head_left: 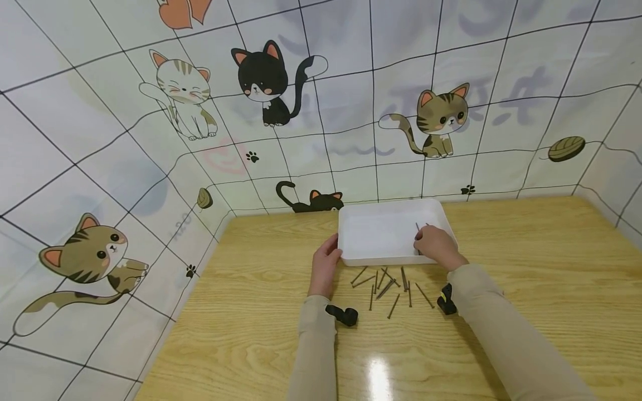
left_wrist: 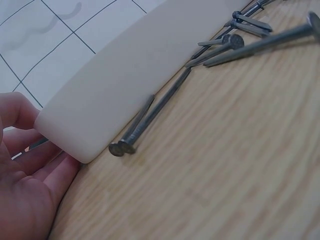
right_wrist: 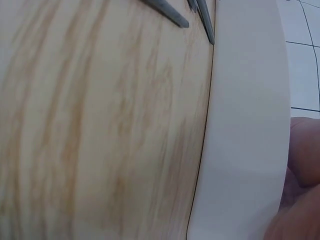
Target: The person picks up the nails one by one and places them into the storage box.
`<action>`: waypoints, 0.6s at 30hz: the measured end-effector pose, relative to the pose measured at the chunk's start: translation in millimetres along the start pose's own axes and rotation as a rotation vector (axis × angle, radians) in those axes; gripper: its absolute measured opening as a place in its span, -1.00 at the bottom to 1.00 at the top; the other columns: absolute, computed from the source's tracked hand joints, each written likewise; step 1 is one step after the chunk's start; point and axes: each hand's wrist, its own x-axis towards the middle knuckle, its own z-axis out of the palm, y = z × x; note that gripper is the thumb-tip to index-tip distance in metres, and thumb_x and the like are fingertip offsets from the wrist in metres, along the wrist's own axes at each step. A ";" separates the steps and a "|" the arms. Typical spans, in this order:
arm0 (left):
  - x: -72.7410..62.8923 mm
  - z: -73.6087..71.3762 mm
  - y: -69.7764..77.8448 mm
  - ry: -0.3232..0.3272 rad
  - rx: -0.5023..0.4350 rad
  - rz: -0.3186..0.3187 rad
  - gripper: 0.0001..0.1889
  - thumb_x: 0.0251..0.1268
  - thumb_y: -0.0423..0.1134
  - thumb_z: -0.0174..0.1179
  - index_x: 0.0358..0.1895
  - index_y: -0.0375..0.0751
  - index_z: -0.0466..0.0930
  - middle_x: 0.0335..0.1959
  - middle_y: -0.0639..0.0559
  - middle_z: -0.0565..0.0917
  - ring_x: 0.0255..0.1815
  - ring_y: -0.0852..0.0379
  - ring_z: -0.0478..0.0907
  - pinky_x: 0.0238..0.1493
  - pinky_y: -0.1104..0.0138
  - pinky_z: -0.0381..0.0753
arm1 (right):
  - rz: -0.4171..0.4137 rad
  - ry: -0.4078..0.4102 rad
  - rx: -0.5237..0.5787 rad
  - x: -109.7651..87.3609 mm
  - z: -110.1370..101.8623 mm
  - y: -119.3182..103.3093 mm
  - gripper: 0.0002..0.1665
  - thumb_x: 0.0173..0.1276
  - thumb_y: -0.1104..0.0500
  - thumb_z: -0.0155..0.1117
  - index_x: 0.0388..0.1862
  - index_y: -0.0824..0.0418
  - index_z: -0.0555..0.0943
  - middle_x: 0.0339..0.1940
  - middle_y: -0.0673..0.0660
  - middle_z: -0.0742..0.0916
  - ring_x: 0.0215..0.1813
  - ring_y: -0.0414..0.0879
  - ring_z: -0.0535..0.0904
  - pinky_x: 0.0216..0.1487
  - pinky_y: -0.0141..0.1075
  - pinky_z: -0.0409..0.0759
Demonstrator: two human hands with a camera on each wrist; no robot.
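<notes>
A white rectangular tray (head_left: pixel 376 260) stands on the table. At its left front corner my left hand (head_left: pixel 325 266) holds the tray; in the left wrist view the thumb (left_wrist: pixel 17 111) is at the rim and the fingers curve round the end. My right hand (head_left: pixel 435 245) reaches over the front wall into the tray's right side, fingers curled. A thin nail (head_left: pixel 418 252) shows at its fingertips, pinched there; other thin nail ends stick out beyond the hand. In the right wrist view the tray wall (right_wrist: pixel 245 120) hides the fingertips.
Several dark nails (head_left: pixel 385 289) lie scattered on the wooden table (head_left: pixel 251 312) in front of the tray. Two nails (left_wrist: pixel 150 120) lie near the tray's front wall. Behind the table hangs a white gridded sheet with cartoon cats (head_left: pixel 263 78).
</notes>
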 end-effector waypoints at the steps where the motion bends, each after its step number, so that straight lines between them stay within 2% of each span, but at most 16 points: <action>1: -1.7 0.1 2.9 -0.004 -0.001 -0.003 -0.49 0.15 -0.44 -0.03 0.24 -0.22 0.32 0.19 -0.08 0.39 0.23 0.05 0.26 0.18 0.18 0.23 | 0.002 0.001 -0.001 0.0 0.0 0.2 -0.63 0.22 0.21 0.01 -0.09 0.45 0.51 -0.21 0.31 0.62 -0.30 0.06 0.54 -0.34 -0.14 0.49; 4: -5.9 0.6 10.7 -0.011 0.003 -0.006 -0.49 0.15 -0.46 -0.04 0.24 -0.26 0.30 0.20 -0.12 0.38 0.24 0.01 0.25 0.18 0.17 0.23 | 0.006 -0.004 0.002 -0.1 -0.3 0.5 -0.63 0.21 0.21 0.01 -0.09 0.45 0.50 -0.21 0.31 0.62 -0.30 0.06 0.54 -0.36 -0.15 0.48; 7: -5.8 0.8 11.2 -0.014 -0.001 -0.006 -0.50 0.16 -0.46 -0.04 0.24 -0.27 0.30 0.20 -0.13 0.38 0.24 0.00 0.25 0.18 0.17 0.23 | 0.006 -0.004 0.007 -0.2 -0.2 0.6 -0.63 0.21 0.22 0.01 -0.09 0.44 0.50 -0.23 0.30 0.62 -0.31 0.05 0.53 -0.37 -0.15 0.48; 14: 5.2 0.4 -8.5 0.016 -0.011 0.002 -0.51 0.16 -0.42 -0.03 0.22 -0.16 0.36 0.15 -0.02 0.44 0.18 0.10 0.31 0.14 0.22 0.27 | -0.012 0.014 0.008 0.1 1.2 1.6 -0.64 0.21 0.22 0.02 -0.09 0.44 0.51 -0.20 0.31 0.62 -0.29 0.07 0.53 -0.35 -0.14 0.47; 18: 7.1 1.1 -13.1 0.030 0.006 0.008 -0.51 0.15 -0.40 -0.02 0.21 -0.12 0.37 0.14 0.02 0.45 0.17 0.13 0.33 0.13 0.22 0.28 | -0.010 0.008 0.010 0.5 1.7 2.2 -0.64 0.20 0.21 0.03 -0.09 0.43 0.51 -0.19 0.31 0.62 -0.29 0.07 0.53 -0.36 -0.14 0.47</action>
